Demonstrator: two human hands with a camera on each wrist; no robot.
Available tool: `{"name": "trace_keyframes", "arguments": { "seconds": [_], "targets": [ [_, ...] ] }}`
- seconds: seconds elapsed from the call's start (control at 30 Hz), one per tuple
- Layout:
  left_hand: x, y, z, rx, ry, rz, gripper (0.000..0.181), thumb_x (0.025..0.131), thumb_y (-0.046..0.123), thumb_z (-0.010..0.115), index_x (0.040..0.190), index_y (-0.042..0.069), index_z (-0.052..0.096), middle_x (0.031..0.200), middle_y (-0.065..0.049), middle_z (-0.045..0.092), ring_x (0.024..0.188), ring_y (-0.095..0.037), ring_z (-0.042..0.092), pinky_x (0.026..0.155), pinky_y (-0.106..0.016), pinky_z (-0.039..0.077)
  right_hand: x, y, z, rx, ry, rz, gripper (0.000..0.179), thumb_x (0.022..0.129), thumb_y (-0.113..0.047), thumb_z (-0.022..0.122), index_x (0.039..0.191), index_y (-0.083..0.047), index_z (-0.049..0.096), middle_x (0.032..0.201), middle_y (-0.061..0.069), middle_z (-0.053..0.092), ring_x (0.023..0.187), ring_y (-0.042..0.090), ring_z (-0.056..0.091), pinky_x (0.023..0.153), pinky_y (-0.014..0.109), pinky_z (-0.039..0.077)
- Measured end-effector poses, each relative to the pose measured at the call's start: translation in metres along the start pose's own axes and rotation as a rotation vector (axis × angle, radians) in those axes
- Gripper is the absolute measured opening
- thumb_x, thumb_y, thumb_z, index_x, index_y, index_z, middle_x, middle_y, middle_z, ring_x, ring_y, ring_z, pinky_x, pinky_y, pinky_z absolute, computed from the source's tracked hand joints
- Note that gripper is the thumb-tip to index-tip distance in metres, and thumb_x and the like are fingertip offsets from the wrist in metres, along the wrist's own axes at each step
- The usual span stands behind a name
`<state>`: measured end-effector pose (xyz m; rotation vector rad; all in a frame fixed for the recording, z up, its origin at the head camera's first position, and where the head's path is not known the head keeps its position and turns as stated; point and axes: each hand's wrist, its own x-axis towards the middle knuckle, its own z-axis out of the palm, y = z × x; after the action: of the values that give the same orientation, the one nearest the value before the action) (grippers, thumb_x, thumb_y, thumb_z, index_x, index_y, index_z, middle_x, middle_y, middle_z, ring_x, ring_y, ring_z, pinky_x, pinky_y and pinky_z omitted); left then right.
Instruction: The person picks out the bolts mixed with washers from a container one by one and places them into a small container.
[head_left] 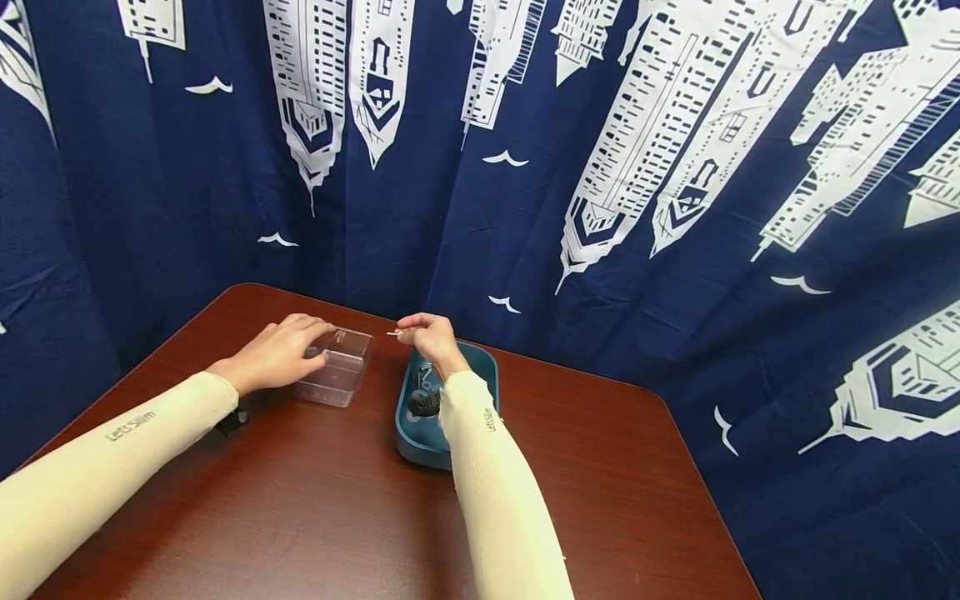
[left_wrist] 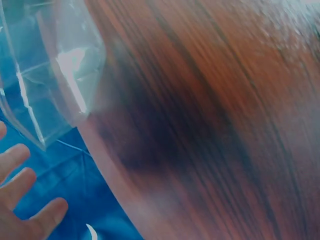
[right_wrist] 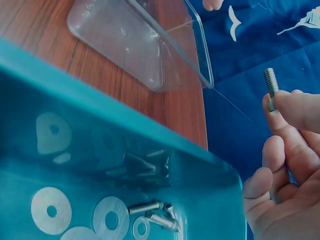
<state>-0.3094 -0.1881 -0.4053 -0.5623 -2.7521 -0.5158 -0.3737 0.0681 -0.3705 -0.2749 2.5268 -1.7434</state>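
Note:
My right hand (head_left: 433, 340) is above the far end of a blue tray (head_left: 408, 446). Between its thumb and index finger it pinches a small threaded metal bolt (right_wrist: 271, 87), threaded end pointing up in the right wrist view. Its other fingers curl loosely. To the left, my left hand (head_left: 288, 354) reaches over a clear plastic box (head_left: 337, 367) with fingers spread. In the left wrist view those fingers (left_wrist: 47, 212) appear beside the box; contact cannot be told. Inside the tray lie several flat washers (right_wrist: 51, 210) and several bolts (right_wrist: 162, 221).
A dark rounded object (head_left: 424, 404) sits in the tray, partly hidden by my right arm. The brown wooden table (head_left: 322, 508) ends just behind the box and tray. Beyond its edge hangs a navy curtain (head_left: 420, 208) with white building prints.

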Motion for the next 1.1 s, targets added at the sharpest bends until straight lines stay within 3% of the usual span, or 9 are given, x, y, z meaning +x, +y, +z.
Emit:
{"name": "trace_keyframes", "arguments": {
  "seconds": [0.2,0.4,0.57,0.8,1.1],
  "targets": [
    [-0.001,-0.007,0.004,-0.025,-0.003,0.014,0.053,0.093,0.026,0.066,0.141,0.006,0.055,0.142,-0.017,0.056,0.136,-0.038,0.043,0.103,-0.067,0.038,0.001,-0.005,0.006,-0.017,-0.010,-0.023,0.022,0.082,0.002,0.071,0.103,0.001,0.075,0.092,0.005,0.076,0.077,0.011,0.058,0.071,0.023,0.045],
    [-0.003,-0.010,0.005,-0.039,-0.014,0.017,0.052,0.093,0.023,0.066,0.141,0.006,0.056,0.144,-0.018,0.054,0.137,-0.039,0.043,0.104,-0.067,0.037,0.001,-0.007,0.013,-0.019,-0.004,-0.030,0.018,0.081,0.002,0.071,0.098,-0.002,0.076,0.094,0.006,0.076,0.076,0.010,0.057,0.069,0.022,0.043],
    [-0.005,-0.013,0.010,-0.034,-0.022,0.009,0.051,0.093,0.024,0.065,0.140,0.005,0.056,0.146,-0.019,0.052,0.138,-0.039,0.042,0.106,-0.067,0.036,0.002,-0.009,0.019,-0.013,-0.018,-0.023,0.023,0.080,0.003,0.071,0.103,0.002,0.075,0.099,0.009,0.077,0.077,0.009,0.057,0.069,0.022,0.044],
    [-0.005,-0.011,0.014,-0.037,-0.013,0.006,0.050,0.093,0.023,0.064,0.139,0.004,0.057,0.147,-0.022,0.050,0.136,-0.041,0.043,0.105,-0.067,0.037,0.003,-0.011,0.023,-0.016,-0.028,-0.028,0.021,0.080,0.003,0.071,0.100,-0.001,0.076,0.096,0.005,0.077,0.078,0.009,0.058,0.071,0.022,0.044],
    [-0.004,-0.006,0.011,-0.037,-0.021,-0.008,0.051,0.094,0.025,0.065,0.140,0.006,0.056,0.148,-0.020,0.050,0.137,-0.039,0.043,0.105,-0.067,0.038,0.002,-0.014,0.032,0.001,-0.032,-0.039,0.022,0.079,0.004,0.071,0.100,0.003,0.075,0.098,0.009,0.077,0.078,0.008,0.056,0.071,0.022,0.042]
  ]
}}
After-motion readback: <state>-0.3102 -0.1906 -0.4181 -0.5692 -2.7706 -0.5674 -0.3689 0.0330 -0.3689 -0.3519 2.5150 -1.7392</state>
